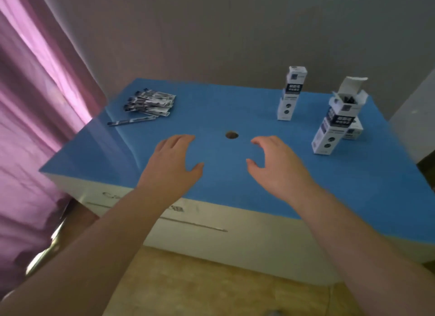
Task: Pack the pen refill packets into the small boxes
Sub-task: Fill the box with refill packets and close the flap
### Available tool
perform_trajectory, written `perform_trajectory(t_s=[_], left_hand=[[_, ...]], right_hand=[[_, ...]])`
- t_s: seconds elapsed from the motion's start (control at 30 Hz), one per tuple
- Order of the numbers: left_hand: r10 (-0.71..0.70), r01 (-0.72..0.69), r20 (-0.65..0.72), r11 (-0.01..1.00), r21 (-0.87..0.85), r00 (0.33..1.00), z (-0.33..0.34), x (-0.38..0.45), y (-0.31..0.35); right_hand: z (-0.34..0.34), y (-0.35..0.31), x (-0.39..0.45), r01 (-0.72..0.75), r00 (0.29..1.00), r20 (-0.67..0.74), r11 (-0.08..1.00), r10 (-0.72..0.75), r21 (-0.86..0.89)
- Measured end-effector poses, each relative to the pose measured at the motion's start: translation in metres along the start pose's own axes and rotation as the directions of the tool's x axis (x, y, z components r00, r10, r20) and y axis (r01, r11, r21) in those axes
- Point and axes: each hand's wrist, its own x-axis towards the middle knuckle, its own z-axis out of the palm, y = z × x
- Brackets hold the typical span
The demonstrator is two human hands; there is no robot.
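A pile of several pen refill packets [150, 102] lies at the far left of the blue table top [235, 108], and one single packet [130, 121] rests just in front of it. Three small white boxes stand on the right: a closed upright box [291, 94], a nearer upright box [334, 125] with its top flaps open and dark refills showing inside, and a box lying flat [353, 132] behind that one. My left hand [171, 165] and my right hand [280, 167] hover over the table's middle, fingers spread, holding nothing.
A small round hole [231, 135] sits in the table top between my hands. A pink curtain [35, 104] hangs at the left, close to the table's corner. The white table front [211, 224] faces me above a wooden floor [211, 287]. A grey wall runs behind.
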Motion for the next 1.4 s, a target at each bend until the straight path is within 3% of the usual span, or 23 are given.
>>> perform_trajectory(t_s=[0.3,0.53,1.0,1.4], left_hand=[[-0.028,0.029,-0.05,1.0,0.009,0.998,-0.067,-0.043,-0.133],[-0.048,0.048,-0.07,0.999,-0.004,0.996,-0.086,-0.036,-0.185],[-0.058,0.061,-0.102,0.997,0.036,0.993,-0.079,0.09,-0.246],[0.031,-0.036,0.092,0.998,0.055,0.995,-0.037,0.195,-0.286]], right_hand=[[0.056,-0.116,-0.011,0.021,0.999,-0.047,0.996,-0.025,-0.087],[0.086,-0.163,0.006,0.026,1.0,-0.002,0.992,-0.027,-0.12],[0.14,-0.184,0.157,0.082,0.996,0.038,0.995,-0.081,-0.052],[0.165,-0.173,0.218,-0.044,0.997,0.056,0.997,0.048,-0.067]])
